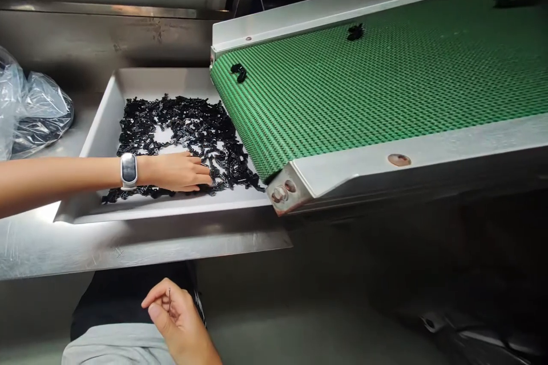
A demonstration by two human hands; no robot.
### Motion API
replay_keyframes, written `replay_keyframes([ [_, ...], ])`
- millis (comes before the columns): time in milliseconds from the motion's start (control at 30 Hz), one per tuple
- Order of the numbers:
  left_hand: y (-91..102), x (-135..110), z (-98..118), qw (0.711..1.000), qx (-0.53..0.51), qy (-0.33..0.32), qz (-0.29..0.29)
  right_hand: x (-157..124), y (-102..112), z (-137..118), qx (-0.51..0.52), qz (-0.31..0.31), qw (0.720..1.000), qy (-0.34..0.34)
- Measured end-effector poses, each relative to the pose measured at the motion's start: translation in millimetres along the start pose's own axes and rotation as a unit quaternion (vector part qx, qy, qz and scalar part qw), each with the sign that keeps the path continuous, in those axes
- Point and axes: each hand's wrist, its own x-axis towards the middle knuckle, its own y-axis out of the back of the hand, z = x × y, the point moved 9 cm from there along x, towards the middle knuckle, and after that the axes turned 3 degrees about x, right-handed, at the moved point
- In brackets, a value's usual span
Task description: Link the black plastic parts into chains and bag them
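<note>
Your left hand (180,171), fingers slightly apart, lies over black parts (199,111), probably light, stiff; pinch edges. Right hand (182,319): fingers curled, grip unclear.

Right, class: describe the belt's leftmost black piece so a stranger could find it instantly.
Find the broad green conveyor belt, then its left end, by the white tray. Near that end's far corner lies a curved black piece, nearer the end than the belt's other pieces.
</note>
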Motion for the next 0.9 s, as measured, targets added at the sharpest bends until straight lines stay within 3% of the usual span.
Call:
replay_keyframes([
  [133, 10.1, -12.0, -8.6, 0.999, -0.051, 0.005, 0.003, 1.4, 4.5, 3.5, 0.006, 0.001, 1.000, -0.003],
  [200, 20.5, -10.3, -25.1, 0.995, -0.087, 0.036, 0.013, 3.6, 4.3, 6.7, 0.001, -0.007, 1.000, -0.004],
  [367, 29.6, 7.2, -127.3, 0.959, -0.041, 0.279, 0.022, 8.1, 3.6, 15.5, 0.014, -0.010, 1.000, -0.001],
  [500, 12.4, 31.2, -184.4, 0.926, -0.042, 0.373, 0.025, 8.5, 12.3, 19.9, 0.046, 0.024, 0.999, 0.017],
  [600, -5.3, 49.9, -194.2, 0.919, -0.071, 0.388, 0.007, 8.0, 22.8, 21.7, 0.047, 0.051, 0.997, 0.023],
  [700, -9.9, 56.2, -189.4, 0.918, -0.079, 0.388, -0.003, 7.7, 32.9, 21.1, 0.040, 0.081, 0.996, 0.018],
  [900, -5.4, 34.4, -162.0, 0.928, -0.072, 0.366, -0.012, 9.6, 29.5, 21.6, 0.054, 0.064, 0.996, -0.006],
])
